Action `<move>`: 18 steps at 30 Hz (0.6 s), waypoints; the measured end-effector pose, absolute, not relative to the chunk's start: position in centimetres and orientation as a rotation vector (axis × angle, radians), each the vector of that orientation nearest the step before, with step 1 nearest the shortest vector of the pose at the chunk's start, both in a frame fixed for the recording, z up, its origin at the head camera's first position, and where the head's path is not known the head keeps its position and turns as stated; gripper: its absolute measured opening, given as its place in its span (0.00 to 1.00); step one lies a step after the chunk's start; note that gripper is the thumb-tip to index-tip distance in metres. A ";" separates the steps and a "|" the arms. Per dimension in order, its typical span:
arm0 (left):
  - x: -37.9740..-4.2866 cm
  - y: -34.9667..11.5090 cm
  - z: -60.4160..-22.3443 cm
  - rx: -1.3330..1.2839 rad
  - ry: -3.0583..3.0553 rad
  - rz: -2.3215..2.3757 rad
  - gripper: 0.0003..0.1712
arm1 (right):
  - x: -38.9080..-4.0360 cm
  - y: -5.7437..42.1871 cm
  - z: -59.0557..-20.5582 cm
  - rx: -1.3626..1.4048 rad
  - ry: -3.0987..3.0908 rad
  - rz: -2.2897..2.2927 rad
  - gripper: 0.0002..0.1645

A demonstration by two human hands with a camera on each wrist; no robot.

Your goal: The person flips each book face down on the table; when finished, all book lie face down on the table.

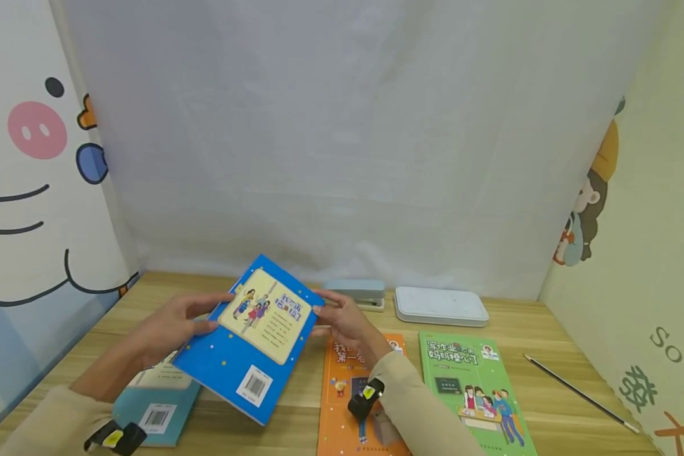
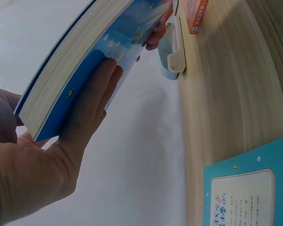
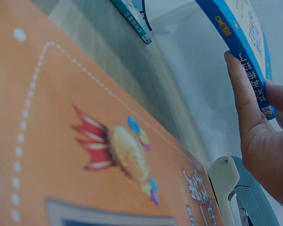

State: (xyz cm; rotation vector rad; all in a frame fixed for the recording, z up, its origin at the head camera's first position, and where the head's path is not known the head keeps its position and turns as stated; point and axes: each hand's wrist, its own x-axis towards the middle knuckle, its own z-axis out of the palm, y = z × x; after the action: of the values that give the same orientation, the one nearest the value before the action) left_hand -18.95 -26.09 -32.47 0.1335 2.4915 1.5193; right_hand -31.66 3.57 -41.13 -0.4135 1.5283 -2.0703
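Observation:
A blue book [image 1: 205,364] is held up tilted above the table, its back cover with a yellow panel and barcode facing the head camera. My left hand [image 1: 173,326] grips its left edge, thumb on the cover side and fingers spread under it in the left wrist view. With my right hand [image 1: 348,320] I pinch the upper right corner by the spine [image 3: 247,70]. Below the left forearm lies a teal book [image 1: 171,418], barcode up, partly hidden by the blue one. Under the right arm is an orange book [image 1: 333,424], partly covered by the hand and sleeve.
A green book [image 1: 450,405] lies right of the orange one. Behind them on the wooden table [image 1: 553,329] stand a blue-grey stapler [image 1: 356,290] and a pale case [image 1: 441,306]. A pencil [image 1: 581,392] lies far right. A white cloth [image 1: 342,139] hangs behind.

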 end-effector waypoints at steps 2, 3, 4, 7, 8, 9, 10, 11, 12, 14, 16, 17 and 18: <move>-19.0 -26.3 -32.7 0.129 2.446 1.567 0.32 | -31.6 3.7 -40.9 -0.415 1.525 -2.071 0.28; -19.0 -26.4 -32.7 0.125 2.416 1.594 0.32 | -31.6 3.7 -40.8 -0.412 1.517 -2.076 0.29; -18.9 -26.4 -32.8 0.124 2.388 1.621 0.33 | -31.5 3.7 -40.8 -0.412 1.504 -2.086 0.29; -18.9 -26.5 -33.2 0.100 2.288 1.724 0.35 | -31.4 3.8 -40.6 -0.429 1.478 -2.120 0.32; -18.9 -26.5 -33.3 0.095 2.266 1.751 0.36 | -31.4 3.8 -40.6 -0.433 1.472 -2.132 0.33; -18.9 -26.4 -33.4 0.093 2.256 1.773 0.36 | -31.4 3.9 -40.6 -0.439 1.472 -2.141 0.34; -18.9 -26.3 -33.6 0.096 2.247 1.793 0.36 | -31.3 3.9 -40.6 -0.446 1.477 -2.147 0.35; -18.9 -26.2 -33.7 0.093 2.241 1.811 0.36 | -31.3 3.9 -40.6 -0.449 1.485 -2.150 0.35; -18.9 -26.1 -33.8 0.088 2.240 1.824 0.36 | -31.2 4.0 -40.6 -0.452 1.490 -2.149 0.36; -18.8 -25.9 -34.1 0.086 2.242 1.847 0.35 | -31.2 4.1 -40.5 -0.458 1.504 -2.137 0.36; -18.8 -25.7 -34.3 0.071 2.235 1.867 0.35 | -31.1 4.2 -40.5 -0.475 1.510 -2.116 0.37; -18.8 -25.6 -34.4 0.059 2.234 1.875 0.34 | -31.1 4.2 -40.5 -0.487 1.513 -2.103 0.37; -18.8 -25.5 -34.5 0.047 2.234 1.881 0.34 | -31.1 4.3 -40.5 -0.508 1.521 -2.087 0.37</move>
State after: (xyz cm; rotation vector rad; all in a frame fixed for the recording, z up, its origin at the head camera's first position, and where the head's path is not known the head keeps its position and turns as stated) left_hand -18.76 -25.47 -34.50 0.0470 2.2343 1.8815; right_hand -31.11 4.31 -40.48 -0.5080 1.5211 -2.0869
